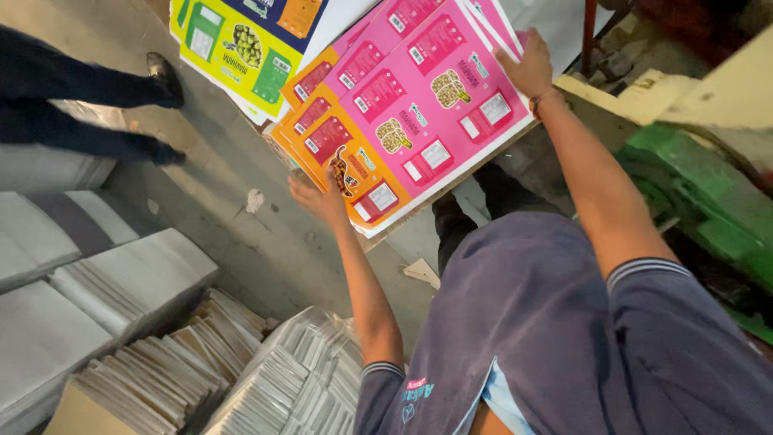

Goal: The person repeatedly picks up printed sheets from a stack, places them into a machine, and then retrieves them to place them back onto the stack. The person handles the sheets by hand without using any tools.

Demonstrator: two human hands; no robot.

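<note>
Both hands grip a stack of pink printed sheets (pixel 411 113) at opposite edges, left hand (pixel 318 197) pinching near, right hand (pixel 527 68) far, keeping it level.

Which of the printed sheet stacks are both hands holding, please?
The pink-and-orange stack, gripped by the left hand and right hand; the yellow-green stack lies untouched.

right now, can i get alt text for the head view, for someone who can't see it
Seen from above, a person holds a stack of pink and orange printed sheets, left hand at its near corner and right hand on its far edge. Yellow-green printed sheets lie beyond, and bundles of grey sheets cover the floor.
</note>
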